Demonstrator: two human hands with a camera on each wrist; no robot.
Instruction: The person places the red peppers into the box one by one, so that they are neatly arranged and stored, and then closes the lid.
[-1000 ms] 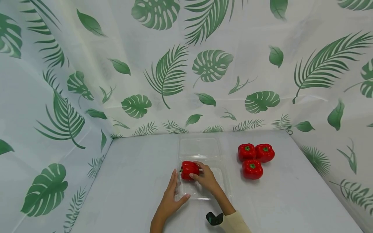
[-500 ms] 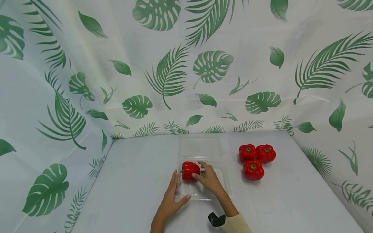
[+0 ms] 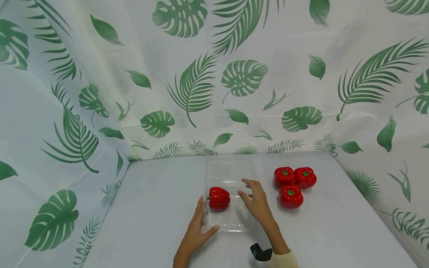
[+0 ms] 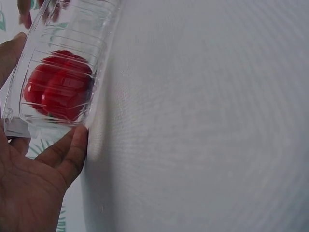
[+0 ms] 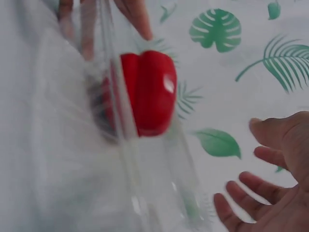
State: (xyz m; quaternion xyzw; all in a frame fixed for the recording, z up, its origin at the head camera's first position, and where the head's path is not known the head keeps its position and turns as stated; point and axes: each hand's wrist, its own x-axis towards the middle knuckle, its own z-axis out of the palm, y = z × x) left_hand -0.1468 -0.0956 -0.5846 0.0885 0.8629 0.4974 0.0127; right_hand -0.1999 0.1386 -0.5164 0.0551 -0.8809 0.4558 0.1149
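Note:
A red bell pepper lies on its side in the left part of a clear plastic clamshell container, its stem toward the left wall. My left hand rests against the container's left side, fingers extended along the wall and thumb over the front left corner. In the left wrist view, the fingertips touch the container's end, and the pepper shows through the ridged plastic. Over the container's right side, my right hand is apart from the pepper, with spread fingers and nothing in them; the right wrist view shows the same gap.
Several more red bell peppers stand in a cluster on the white table, right of the container. The container's lid is folded back away from me. Leaf-printed cloth walls in the table's back and sides.
My right hand has let go of the pepper and drawn away to the right, its fingers spreading. The pepper stays in the container, and my left hand keeps its place.

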